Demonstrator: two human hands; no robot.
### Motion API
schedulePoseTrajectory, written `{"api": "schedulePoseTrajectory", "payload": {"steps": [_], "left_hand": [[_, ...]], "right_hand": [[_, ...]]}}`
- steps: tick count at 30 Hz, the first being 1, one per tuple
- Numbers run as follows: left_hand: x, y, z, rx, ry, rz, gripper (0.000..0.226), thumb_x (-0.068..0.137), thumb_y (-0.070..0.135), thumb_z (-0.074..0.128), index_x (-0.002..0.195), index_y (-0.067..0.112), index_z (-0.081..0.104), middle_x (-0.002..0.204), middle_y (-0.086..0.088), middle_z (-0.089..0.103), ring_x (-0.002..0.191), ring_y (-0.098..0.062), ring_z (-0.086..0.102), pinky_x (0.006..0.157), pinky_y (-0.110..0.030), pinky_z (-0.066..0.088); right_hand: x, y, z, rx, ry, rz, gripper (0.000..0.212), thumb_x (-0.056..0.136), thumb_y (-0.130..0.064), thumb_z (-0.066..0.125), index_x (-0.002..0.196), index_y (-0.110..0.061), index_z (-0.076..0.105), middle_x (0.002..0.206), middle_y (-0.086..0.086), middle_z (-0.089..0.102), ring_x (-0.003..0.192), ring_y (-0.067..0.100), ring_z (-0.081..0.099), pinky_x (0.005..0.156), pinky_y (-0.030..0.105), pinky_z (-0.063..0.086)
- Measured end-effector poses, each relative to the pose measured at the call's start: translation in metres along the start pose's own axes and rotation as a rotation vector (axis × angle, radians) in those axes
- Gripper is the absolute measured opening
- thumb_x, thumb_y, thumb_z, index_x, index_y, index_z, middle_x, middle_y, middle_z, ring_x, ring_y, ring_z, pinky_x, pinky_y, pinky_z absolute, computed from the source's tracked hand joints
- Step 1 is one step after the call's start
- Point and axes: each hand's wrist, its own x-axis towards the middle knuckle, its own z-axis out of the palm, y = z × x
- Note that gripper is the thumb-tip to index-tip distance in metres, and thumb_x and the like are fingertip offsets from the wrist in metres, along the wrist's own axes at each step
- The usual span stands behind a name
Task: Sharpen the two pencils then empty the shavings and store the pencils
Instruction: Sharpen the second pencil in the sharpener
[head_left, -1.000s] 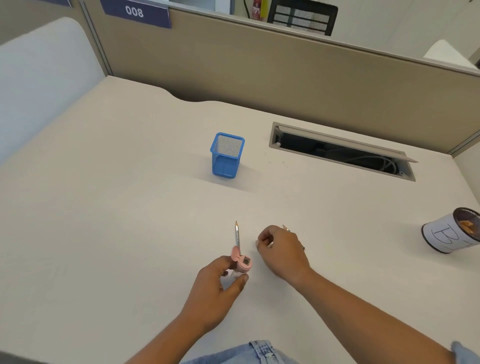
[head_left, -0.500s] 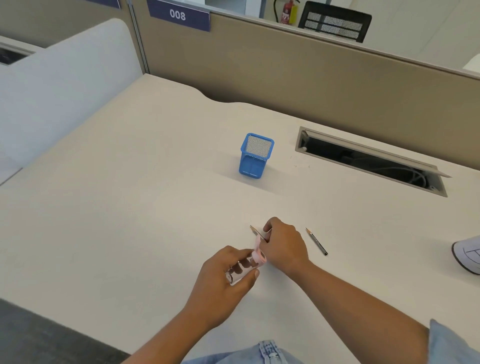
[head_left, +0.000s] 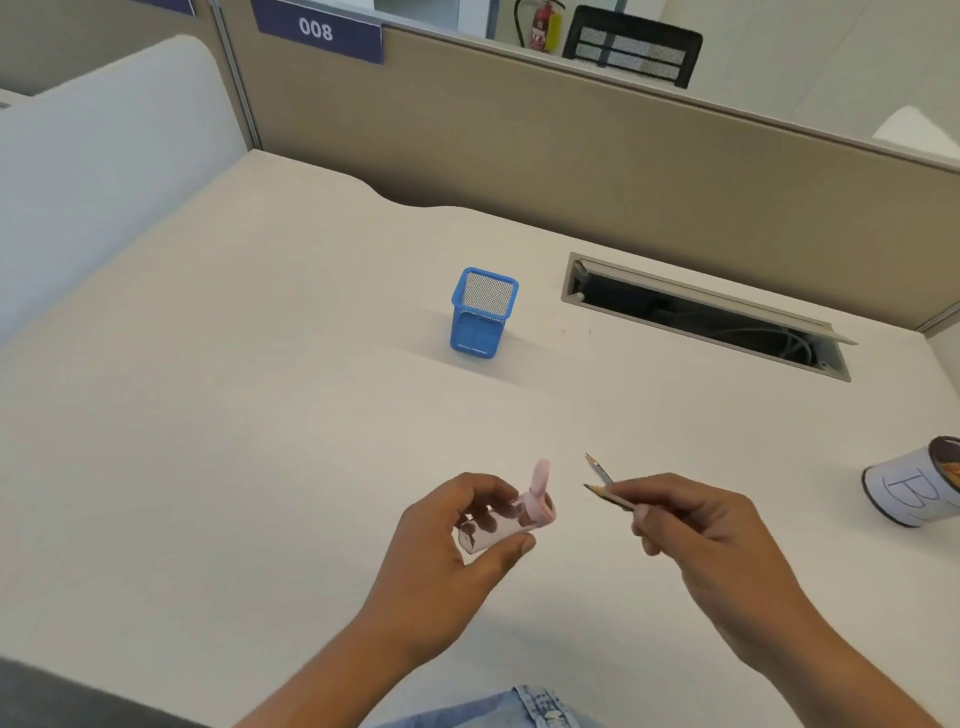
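Sharpener (head_left: 511, 519) gripped in left hand (head_left: 457, 556), lid flipped open, pencil (head_left: 610, 496) pinched in right hand (head_left: 696, 535), second pencil (head_left: 597, 467) lying on tabletop (head_left: 260, 415)

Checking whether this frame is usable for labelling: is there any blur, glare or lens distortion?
Head view: light is even and soft, no glare; wide-angle bending curves the partition; the sharpener in the left hand looks slightly smeared; the pencil in the right hand stays readable.

Labelled cup (head_left: 914, 488) cut by right edge; pencil (head_left: 610, 496) half-hidden.
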Motion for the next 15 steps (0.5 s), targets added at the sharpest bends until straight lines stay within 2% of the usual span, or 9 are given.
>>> {"api": "schedulePoseTrajectory", "payload": {"steps": [2,4,6,11,15], "left_hand": [[0.003,0.005,0.002,0.017,-0.003,0.029,0.027,0.076,0.023,0.08,0.094,0.036,0.065,0.094,0.021,0.068,0.088,-0.006,0.059,0.069,-0.008,0.041],[0.005,0.01,0.003,0.031,-0.011,0.053,0.028,0.075,0.023,0.08,0.094,0.037,0.065,0.095,0.022,0.068,0.09,-0.007,0.058,0.07,-0.006,0.039],[0.007,0.015,0.005,0.041,-0.031,0.083,0.028,0.075,0.022,0.081,0.093,0.037,0.065,0.095,0.022,0.068,0.091,-0.007,0.059,0.071,-0.006,0.039],[0.01,0.024,0.013,0.056,-0.074,0.155,0.03,0.074,0.021,0.081,0.094,0.036,0.066,0.094,0.018,0.068,0.093,-0.011,0.06,0.074,-0.008,0.039],[0.01,0.029,0.019,0.068,-0.1,0.196,0.03,0.073,0.019,0.082,0.094,0.036,0.068,0.094,0.019,0.068,0.094,-0.009,0.061,0.075,-0.006,0.038]], "right_hand": [[-0.014,-0.004,-0.009,-0.025,0.01,-0.054,0.039,0.09,0.007,0.059,0.084,-0.024,0.082,0.072,-0.003,0.067,0.064,0.016,0.048,0.062,0.024,0.037],[-0.024,-0.006,-0.011,-0.08,0.023,-0.117,0.04,0.089,0.008,0.061,0.084,-0.026,0.082,0.08,-0.005,0.072,0.062,0.009,0.052,0.056,0.012,0.037],[-0.028,-0.006,-0.014,-0.111,0.055,-0.161,0.038,0.088,0.009,0.062,0.086,-0.023,0.082,0.084,-0.005,0.073,0.063,0.005,0.058,0.055,0.006,0.038],[-0.032,-0.001,-0.019,-0.178,0.119,-0.212,0.036,0.087,0.007,0.065,0.087,-0.026,0.081,0.087,-0.009,0.073,0.077,0.011,0.066,0.064,0.006,0.043],[-0.036,0.0,-0.021,-0.259,0.116,-0.264,0.036,0.086,0.005,0.065,0.089,-0.028,0.08,0.088,-0.007,0.072,0.078,0.016,0.064,0.064,0.009,0.043]]}}
